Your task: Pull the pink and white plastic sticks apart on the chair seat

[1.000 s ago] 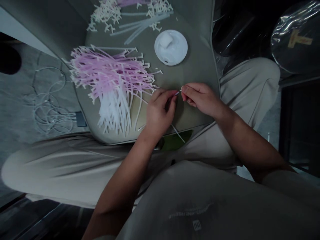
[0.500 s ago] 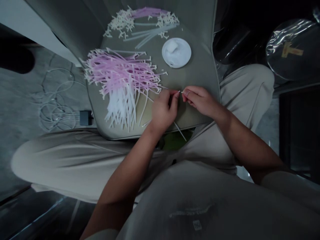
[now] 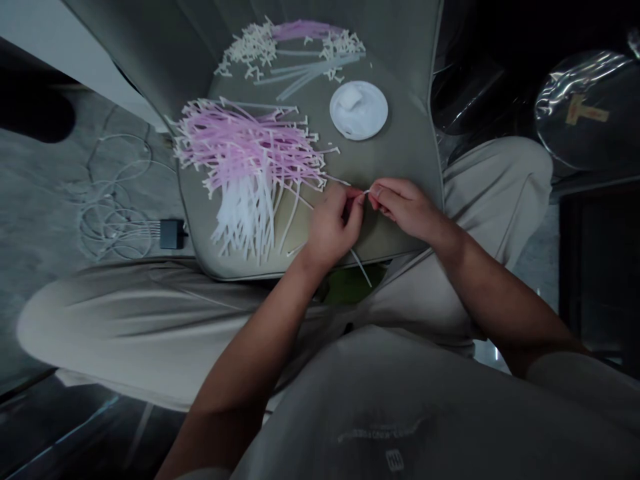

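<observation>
Over the front of the seat, my left hand [image 3: 334, 217] pinches a thin white tube [image 3: 361, 267], whose free end hangs out below the palm. Opposite it, my right hand [image 3: 403, 205] is closed in a pinch on a small white piece [image 3: 367, 192], mostly hidden by the fingertips. Between the two hands the white ends meet; whether they are joined I cannot tell. Left of my hands lies a heap of pink tubes [image 3: 250, 143] with white T-shaped ends, and white tubes [image 3: 245, 217] spread out below it.
All this lies on a grey-green chair seat [image 3: 405, 157]. A white dish [image 3: 359, 127] holds a white lump. Farther back are small white connectors [image 3: 253, 47], clear tubes [image 3: 310, 70] and more pink tubes [image 3: 305, 29]. Coiled cables [image 3: 115, 227] lie on the floor.
The white ends, apart before with a small gap, now meet between my fingertips. Both hands sit slightly lower and farther right in view, as does most of the scene.
</observation>
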`<state>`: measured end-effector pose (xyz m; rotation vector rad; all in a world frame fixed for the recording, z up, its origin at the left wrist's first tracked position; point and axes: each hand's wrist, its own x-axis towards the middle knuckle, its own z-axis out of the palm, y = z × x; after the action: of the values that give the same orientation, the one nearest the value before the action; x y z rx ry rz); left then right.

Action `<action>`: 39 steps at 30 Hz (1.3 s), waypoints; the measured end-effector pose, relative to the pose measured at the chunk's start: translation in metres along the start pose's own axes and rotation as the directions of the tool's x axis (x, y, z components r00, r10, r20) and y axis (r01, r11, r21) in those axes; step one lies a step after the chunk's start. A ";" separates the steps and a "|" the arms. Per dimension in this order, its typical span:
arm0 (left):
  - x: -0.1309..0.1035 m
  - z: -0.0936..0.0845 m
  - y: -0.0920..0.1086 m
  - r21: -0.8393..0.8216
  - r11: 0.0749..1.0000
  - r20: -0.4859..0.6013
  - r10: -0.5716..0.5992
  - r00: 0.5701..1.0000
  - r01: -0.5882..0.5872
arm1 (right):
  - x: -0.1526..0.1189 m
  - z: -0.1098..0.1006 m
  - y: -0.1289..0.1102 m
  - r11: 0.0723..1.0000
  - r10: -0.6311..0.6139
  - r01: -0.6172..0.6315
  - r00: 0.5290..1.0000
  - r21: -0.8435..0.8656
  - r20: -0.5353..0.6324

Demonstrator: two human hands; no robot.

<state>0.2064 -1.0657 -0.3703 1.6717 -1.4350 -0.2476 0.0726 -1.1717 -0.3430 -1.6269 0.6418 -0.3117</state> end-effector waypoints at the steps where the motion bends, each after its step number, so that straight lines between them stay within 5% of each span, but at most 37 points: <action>1: 0.000 0.000 0.000 0.002 1.000 0.004 -0.001 1.000 0.001 | 0.000 0.000 -0.001 1.000 0.004 -0.004 1.000 0.001 0.006; 39: -0.001 -0.004 0.003 -0.027 0.999 0.063 -0.044 0.997 0.046 | 0.000 -0.007 -0.005 0.999 0.041 -0.044 0.993 0.025 0.111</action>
<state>0.2067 -1.0626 -0.3657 1.6873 -1.4345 -0.3468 0.0701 -1.1770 -0.3366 -1.5910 0.5845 -0.1972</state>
